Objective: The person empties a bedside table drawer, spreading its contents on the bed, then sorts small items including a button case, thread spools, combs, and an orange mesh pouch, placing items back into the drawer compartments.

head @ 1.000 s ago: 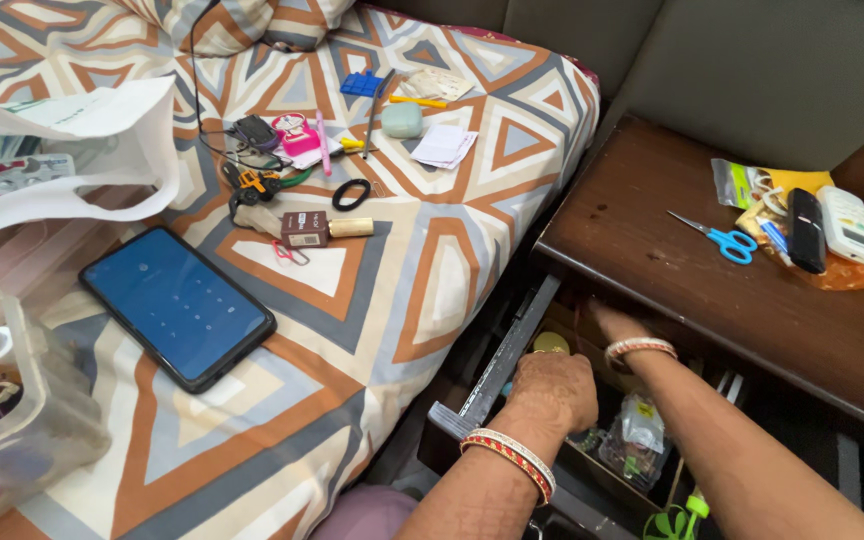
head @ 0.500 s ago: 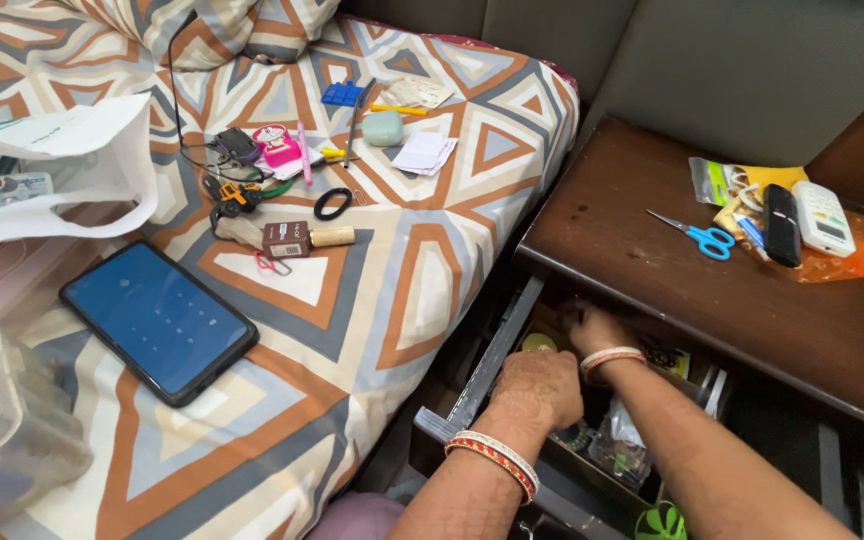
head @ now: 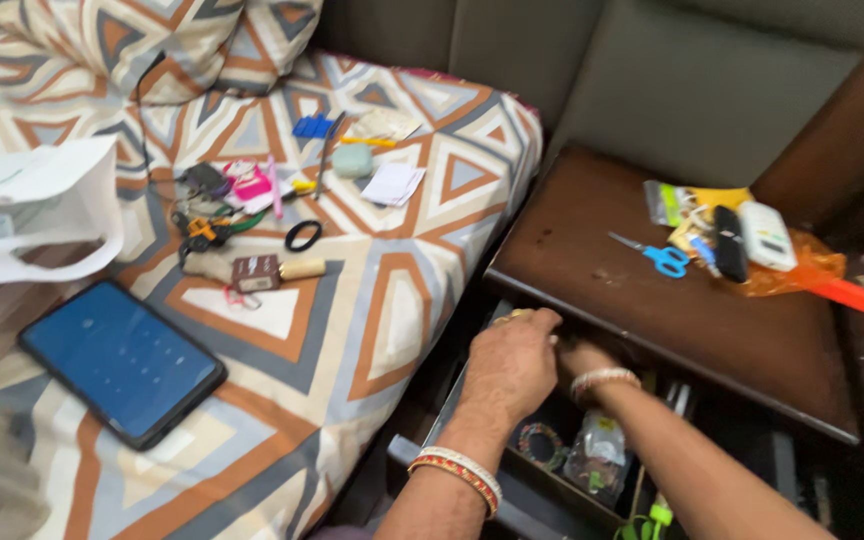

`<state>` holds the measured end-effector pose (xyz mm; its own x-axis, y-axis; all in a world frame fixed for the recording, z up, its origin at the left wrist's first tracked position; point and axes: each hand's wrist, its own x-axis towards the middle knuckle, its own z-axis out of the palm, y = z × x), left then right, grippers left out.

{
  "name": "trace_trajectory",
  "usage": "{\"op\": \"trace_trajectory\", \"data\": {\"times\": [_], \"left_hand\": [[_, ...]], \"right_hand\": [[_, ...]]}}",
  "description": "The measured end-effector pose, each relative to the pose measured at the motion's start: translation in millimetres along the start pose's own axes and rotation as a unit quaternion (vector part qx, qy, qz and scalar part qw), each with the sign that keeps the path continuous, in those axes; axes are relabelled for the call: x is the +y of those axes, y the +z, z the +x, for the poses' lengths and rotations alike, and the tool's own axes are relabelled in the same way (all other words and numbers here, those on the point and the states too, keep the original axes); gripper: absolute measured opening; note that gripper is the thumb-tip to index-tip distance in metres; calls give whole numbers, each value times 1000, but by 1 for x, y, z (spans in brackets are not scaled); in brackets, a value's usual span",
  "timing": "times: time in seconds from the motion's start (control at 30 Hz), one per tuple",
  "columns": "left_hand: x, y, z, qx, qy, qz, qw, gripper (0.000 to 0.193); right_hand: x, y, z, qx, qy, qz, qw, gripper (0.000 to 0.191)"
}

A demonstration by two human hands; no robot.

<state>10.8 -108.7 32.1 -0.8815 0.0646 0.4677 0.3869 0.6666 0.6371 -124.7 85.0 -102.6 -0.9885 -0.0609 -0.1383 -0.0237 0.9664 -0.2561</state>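
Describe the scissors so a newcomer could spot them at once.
Start at the dark brown side table beside the patterned bed. The scissors lie on its top, just left of a cluster of packets and remotes. They are the only thing there with bright blue handles.

The bedsheet [head: 372, 300] bears triangles in orange, grey, cream and brown. The phone [head: 122, 360] has a blue screen in a black frame. The scissors [head: 652, 255] have blue handles. The counter [head: 672, 300] is dark brown. The bag [head: 42, 215] is white. The left wrist's bangles [head: 457, 472] are red, gold and white; the hair tie [head: 303, 235] is black.
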Motion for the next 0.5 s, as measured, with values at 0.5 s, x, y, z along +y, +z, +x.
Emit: {"op": "trace_trajectory", "data": {"times": [0.5], "left_hand": [[-9,9,5,-80,69,73,992,58]], "right_hand": [[6,-187,-104,241,-188,-106,946,60]]}}
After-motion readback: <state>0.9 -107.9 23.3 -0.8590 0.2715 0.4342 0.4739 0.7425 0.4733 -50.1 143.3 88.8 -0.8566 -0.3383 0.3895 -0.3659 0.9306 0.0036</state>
